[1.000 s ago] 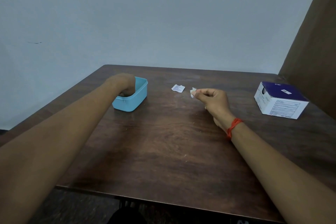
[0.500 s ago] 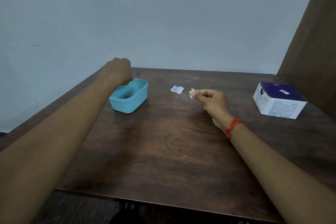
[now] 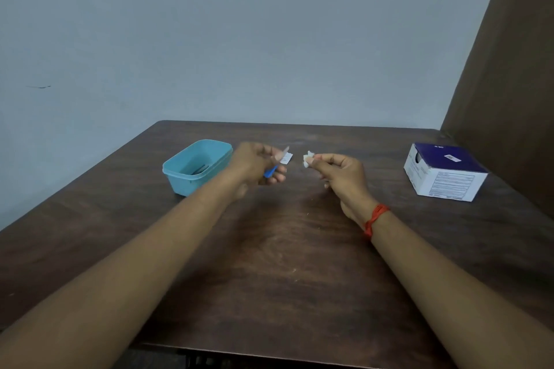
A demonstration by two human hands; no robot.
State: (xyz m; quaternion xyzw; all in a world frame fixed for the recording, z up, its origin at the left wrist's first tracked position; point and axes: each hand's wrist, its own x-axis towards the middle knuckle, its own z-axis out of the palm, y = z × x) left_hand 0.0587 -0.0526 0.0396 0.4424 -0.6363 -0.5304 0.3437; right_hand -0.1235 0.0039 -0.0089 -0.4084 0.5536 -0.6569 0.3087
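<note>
My left hand (image 3: 257,163) hovers above the dark wooden table (image 3: 287,263), just right of a light blue plastic tub (image 3: 198,166), and grips a slim tool with a blue handle (image 3: 271,171) and a pale tip pointing up and right. My right hand (image 3: 338,172) is held a little to the right, pinching a small white wad (image 3: 308,158) between thumb and forefinger. A small white packet (image 3: 287,158) lies on the table between the two hands, partly behind the tool's tip. Something dark lies inside the tub.
A white and purple cardboard box (image 3: 443,172) stands at the table's right side. A brown panel (image 3: 509,69) rises behind it. A pale wall (image 3: 239,39) lies beyond the table's far edge. A red thread circles my right wrist (image 3: 374,219).
My left hand has come up out of the blue tub and moved right toward my right hand, now holding the blue-handled tool. My right hand has stayed in place with the white wad.
</note>
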